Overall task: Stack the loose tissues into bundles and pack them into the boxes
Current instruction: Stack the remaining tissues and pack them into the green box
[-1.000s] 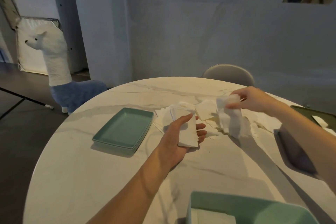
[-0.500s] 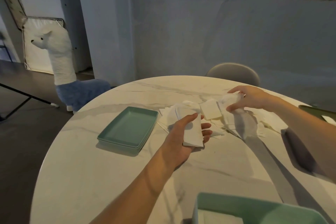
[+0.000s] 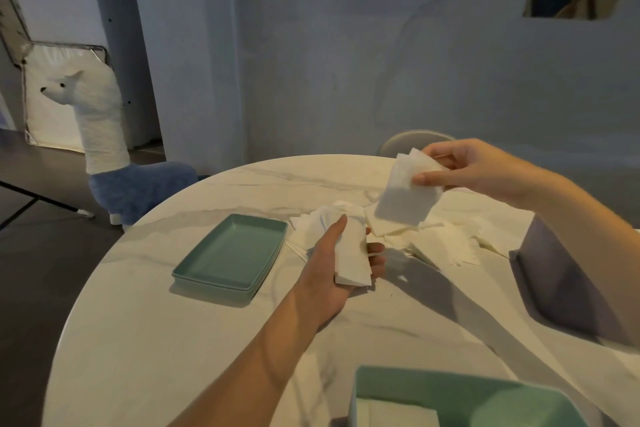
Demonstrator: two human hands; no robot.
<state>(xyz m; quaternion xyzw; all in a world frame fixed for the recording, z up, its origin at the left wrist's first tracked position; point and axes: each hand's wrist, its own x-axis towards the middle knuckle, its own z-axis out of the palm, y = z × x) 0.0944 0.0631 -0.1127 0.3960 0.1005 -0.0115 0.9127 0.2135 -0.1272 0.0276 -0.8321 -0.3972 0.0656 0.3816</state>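
Two green containers sit on the tabletop [image 3: 145, 350]: the near box [image 3: 460, 399] holds stacked tissues, the tray [image 3: 231, 255] nothing. The left hand [image 3: 341, 265] grips a bundle [image 3: 352, 258]; the right hand [image 3: 474, 168], lifted since before, pinches a tissue [image 3: 405, 196] above the loose pile [image 3: 446, 243].

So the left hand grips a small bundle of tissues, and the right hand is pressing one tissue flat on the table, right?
Not quite. In the head view the right hand pinches the tissue up in the air above the loose pile, not flat on the table. The left hand does grip the bundle.
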